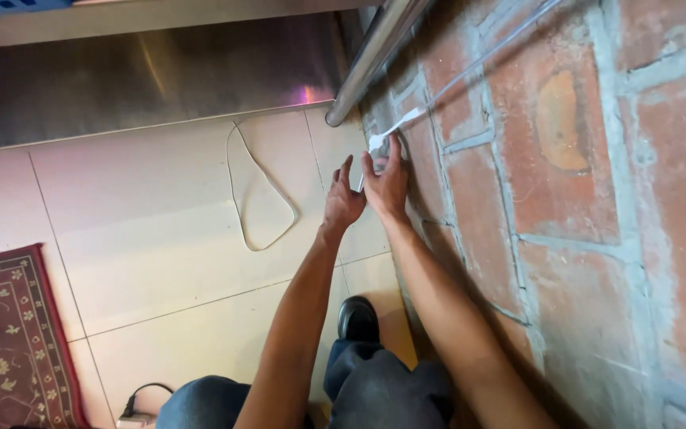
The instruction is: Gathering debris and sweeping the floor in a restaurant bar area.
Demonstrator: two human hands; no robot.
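The person crouches by a red brick wall with pale mortar joints, both arms stretched out low toward its base. The right hand lies flat against the bricks, fingers spread and pressing on a small white plug-like piece just above the fingertips; whether any finger pinches it I cannot tell. The left hand is right beside it, thumb side nearly touching the right hand, fingers loosely open and holding nothing that I can see. From the white piece a thin white cable runs up and away along the wall. To the left of the left hand, a thin pale cord in a loose loop lies on the cream tiled floor. Beyond the hands stands a round metal leg of a stainless steel counter. Below the arms are a black shoe and, far left, a dark red patterned rug.
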